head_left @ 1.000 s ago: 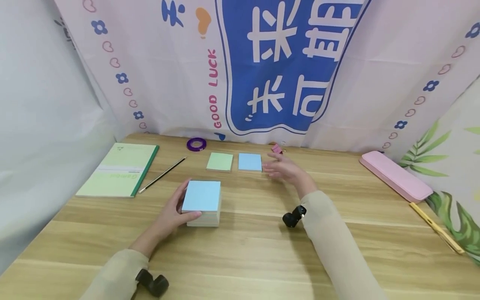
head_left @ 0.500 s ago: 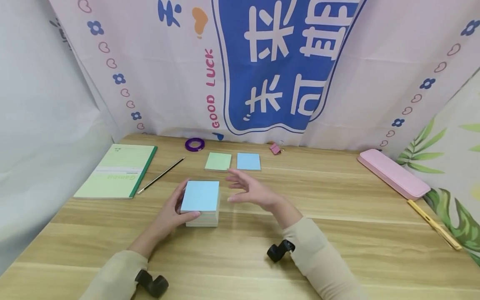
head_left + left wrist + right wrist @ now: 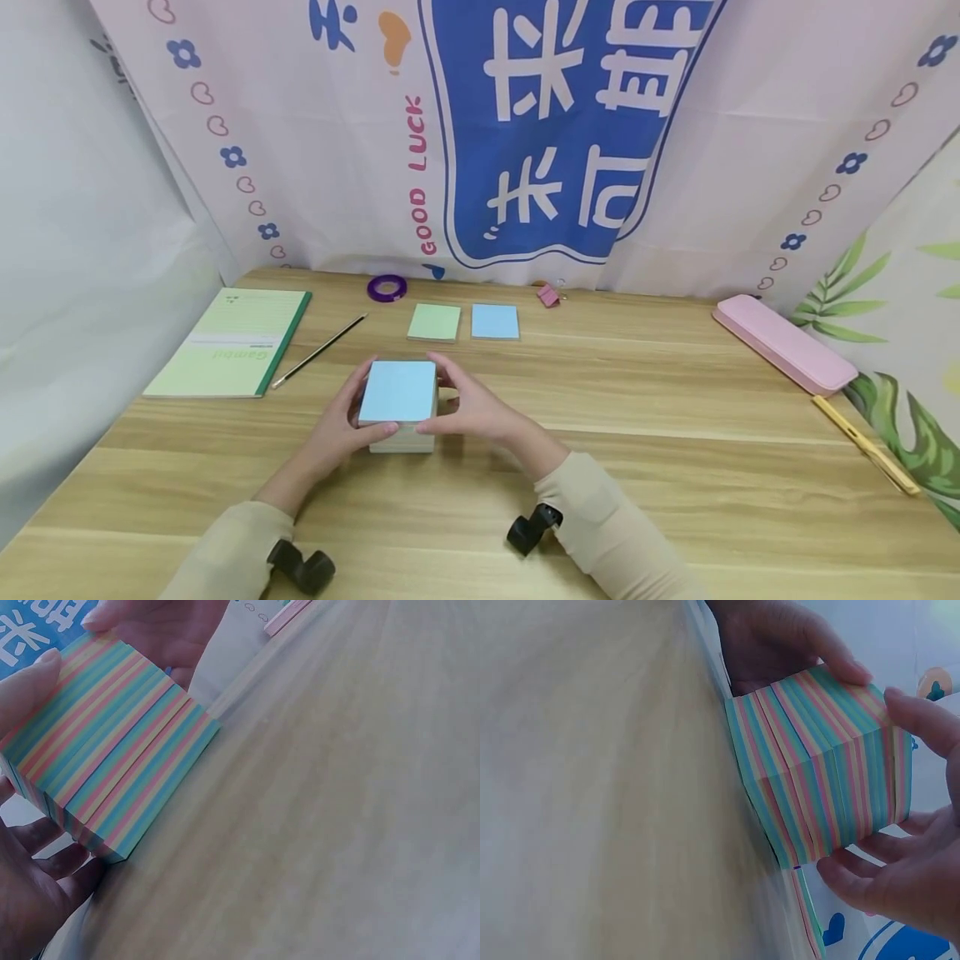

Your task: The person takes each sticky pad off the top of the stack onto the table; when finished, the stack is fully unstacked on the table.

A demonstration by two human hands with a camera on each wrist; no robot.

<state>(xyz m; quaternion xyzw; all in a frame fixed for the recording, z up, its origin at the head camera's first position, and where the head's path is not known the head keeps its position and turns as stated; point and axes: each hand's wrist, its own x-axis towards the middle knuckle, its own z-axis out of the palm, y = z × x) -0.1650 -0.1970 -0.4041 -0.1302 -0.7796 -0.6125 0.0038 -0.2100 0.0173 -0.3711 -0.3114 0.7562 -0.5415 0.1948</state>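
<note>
A tall block of stacked sticky notes (image 3: 397, 392), blue on top, stands on the wooden table in front of me. Its sides show pink, yellow, green and blue stripes in the left wrist view (image 3: 112, 735). My left hand (image 3: 330, 433) holds it from the left, thumb on the near face and fingers round the back. From the right, my right hand (image 3: 480, 410) grips the upper part, thumb near the left thumb and fingers at the far side. Behind the stack lie a green sticky-note pad (image 3: 434, 322) and a blue sticky-note pad (image 3: 495, 321), side by side.
At the left are a green notebook (image 3: 225, 346) and a pencil (image 3: 318, 351). A purple tape roll (image 3: 387, 299) and a pink binder clip (image 3: 549, 295) lie near the back curtain (image 3: 337, 167). A pink case (image 3: 783, 343) and a yellow pen-like tool (image 3: 862, 443) lie at right.
My right hand has come away from beside the blue pad, moved left and toward me, and taken hold of the stack. The left hand has kept its hold.
</note>
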